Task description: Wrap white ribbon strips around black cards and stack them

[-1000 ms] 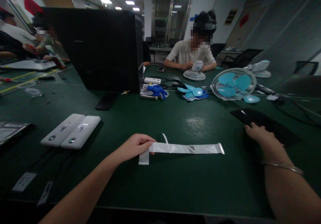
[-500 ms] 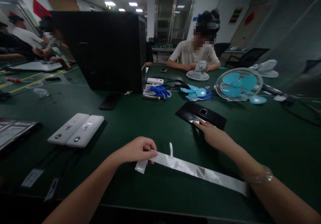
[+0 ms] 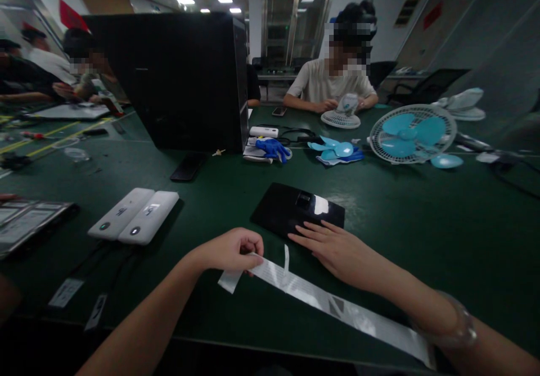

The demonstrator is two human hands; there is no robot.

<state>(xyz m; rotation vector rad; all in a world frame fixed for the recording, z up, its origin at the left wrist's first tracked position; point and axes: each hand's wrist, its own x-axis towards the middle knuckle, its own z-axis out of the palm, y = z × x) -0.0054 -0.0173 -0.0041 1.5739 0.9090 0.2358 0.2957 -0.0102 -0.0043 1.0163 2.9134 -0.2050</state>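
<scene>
From my remote seat: the left hand (image 3: 230,250) pinches one end of a long white strip (image 3: 320,303), fingers closed on it near a short loose flap, at the near middle of the green table (image 3: 236,196). The strip runs from that grip to the right, toward the table's near edge, passing under the right forearm. The right hand (image 3: 333,247) lies flat with fingers spread, holding nothing, its fingertips (image 3: 301,233) touching the near edge of a glossy black plate (image 3: 295,210) (a small square cutout shows near its middle) that sits just beyond the strip.

To the left, two white devices (image 3: 135,218) lie side by side, near a framed sheet (image 3: 29,218) at the table's edge. A big black box (image 3: 181,78) stands further back, with a dark phone (image 3: 188,166) in front of it and a blue glove (image 3: 272,148) to its right. Loose blue fan blades (image 3: 333,149) lie beside a fan (image 3: 411,134) with a white grille. Across the table, a person (image 3: 331,84) in a pale shirt handles another white grille (image 3: 341,118). More people sit at far left.
</scene>
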